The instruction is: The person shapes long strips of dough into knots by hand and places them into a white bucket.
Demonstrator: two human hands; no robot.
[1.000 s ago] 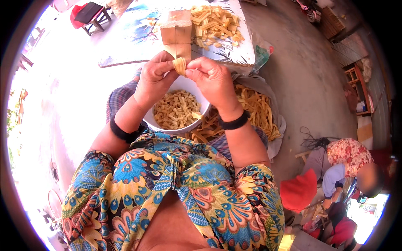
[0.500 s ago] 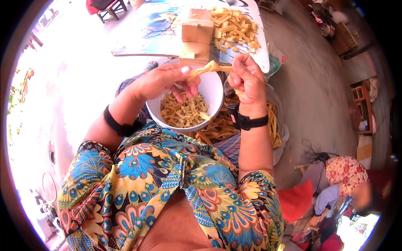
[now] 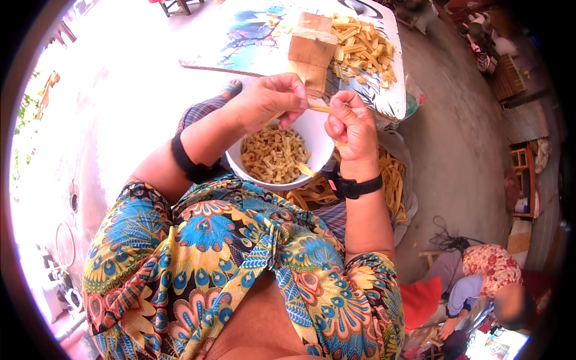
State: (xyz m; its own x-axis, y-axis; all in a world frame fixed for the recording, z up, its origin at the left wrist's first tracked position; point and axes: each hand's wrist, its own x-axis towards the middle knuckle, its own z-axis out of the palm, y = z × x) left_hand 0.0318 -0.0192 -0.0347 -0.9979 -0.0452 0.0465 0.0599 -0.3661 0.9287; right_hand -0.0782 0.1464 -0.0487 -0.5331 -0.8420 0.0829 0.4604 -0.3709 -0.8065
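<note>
A pale yellow, pliable strip (image 3: 318, 108) stretches between my two hands above a white bucket (image 3: 317, 133). My left hand (image 3: 273, 101) pinches it with thumb and fingertips, and a tail of it shows below the palm. My right hand (image 3: 354, 125) is closed around the other end, its thumb pressed on the curled fingers. The knot in the strip is covered by my left fingers. Inside the bucket lies a heap of short, knotted yellow pieces (image 3: 273, 157). One yellow strip end hangs over the bucket's rim near my right wrist.
Beyond the bucket stands a table (image 3: 207, 57) with wooden blocks (image 3: 312, 49) and a pile of short yellow pieces (image 3: 363, 51). Long yellow strips (image 3: 393, 186) fill a sack (image 3: 409, 201) on the right. Another person (image 3: 489, 270) sits at the lower right.
My left hand has moved closer to my right and now pinches the strip where the loose knot showed. The view has shifted, so the table and bucket appear farther right.
</note>
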